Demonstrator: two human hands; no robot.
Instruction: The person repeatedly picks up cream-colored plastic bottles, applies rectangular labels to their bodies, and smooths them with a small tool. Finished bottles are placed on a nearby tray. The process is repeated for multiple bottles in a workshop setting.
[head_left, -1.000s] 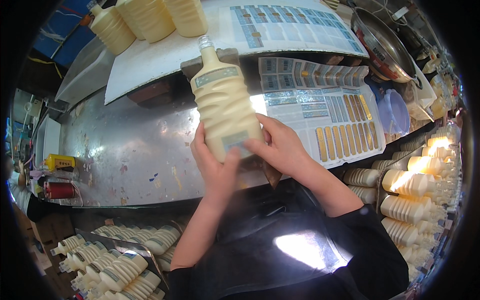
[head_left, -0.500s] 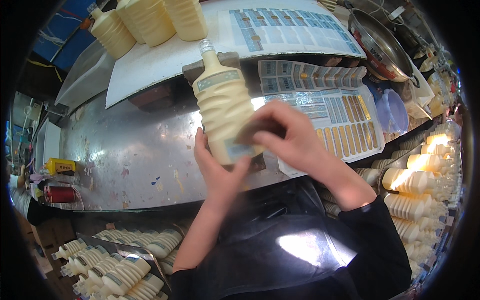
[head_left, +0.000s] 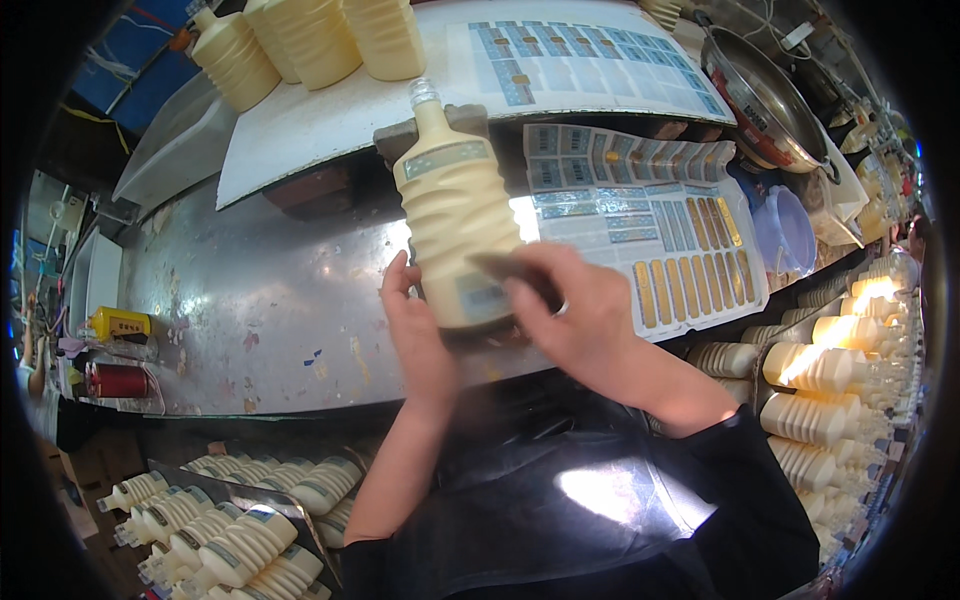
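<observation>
A cream-coloured ribbed bottle (head_left: pixel 462 215) with a clear threaded neck leans back on a grey-brown block (head_left: pixel 398 140). It bears a pale blue-green label near its shoulder and a smaller bluish label (head_left: pixel 482 298) low on its front. My left hand (head_left: pixel 415 325) grips its lower left side, fingers curled around the edge. At the lower right, my right hand (head_left: pixel 580 310) is closed on a dark flat piece (head_left: pixel 515 275), its edge against the bottle beside the low label. Motion blur hides what that piece is.
Sticker sheets (head_left: pixel 640 225) with blue and gold strips lie right of the bottle. Behind, a white board (head_left: pixel 440 50) carries more stickers and standing bottles (head_left: pixel 385 40). A metal pan (head_left: pixel 765 95) and purple tub (head_left: pixel 785 230) stand right. Racked bottles (head_left: pixel 240 545) flank me.
My right hand has shifted slightly down and right, uncovering more of the low label. My left thumb has come off the bottle's lower front. The bottle stays leaning on the block.
</observation>
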